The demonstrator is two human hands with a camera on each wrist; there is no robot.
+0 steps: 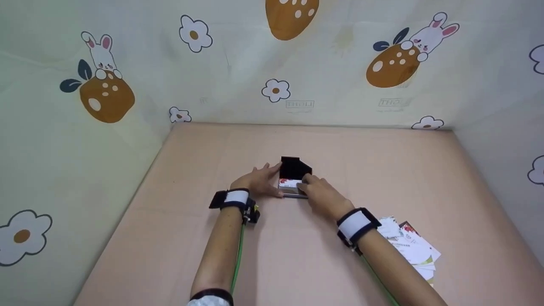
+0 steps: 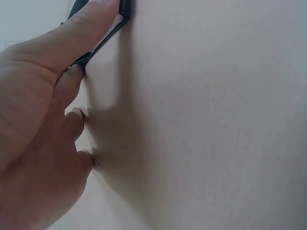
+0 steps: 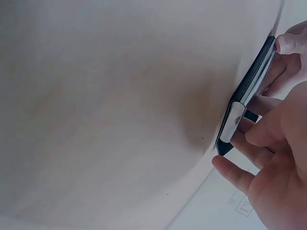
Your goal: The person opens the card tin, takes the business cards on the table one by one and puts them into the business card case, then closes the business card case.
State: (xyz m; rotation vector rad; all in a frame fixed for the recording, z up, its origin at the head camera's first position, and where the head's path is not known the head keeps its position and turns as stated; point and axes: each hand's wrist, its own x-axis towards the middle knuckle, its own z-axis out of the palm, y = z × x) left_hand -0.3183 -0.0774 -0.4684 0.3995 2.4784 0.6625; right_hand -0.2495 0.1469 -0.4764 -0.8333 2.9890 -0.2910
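Peach tabletop [image 1: 293,255]; patterned walls [image 1: 238,55]; left hand [image 1: 258,182] pinches case [image 1: 293,170]; right hand [image 1: 326,195] touches it, grip unclear.

card case [image 1: 292,168]: black | table [image 1: 178,170]: peach | wall [image 1: 238,63]: cream, rabbit-and-flower print | cable [image 1: 239,255]: green

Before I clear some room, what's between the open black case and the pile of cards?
In the head view, the right hand and its wrist strap lie between the case and the card pile.

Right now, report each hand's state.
Left hand: holding the black case by its edge.
Right hand: at the case's other side; whether it grips cannot be told.
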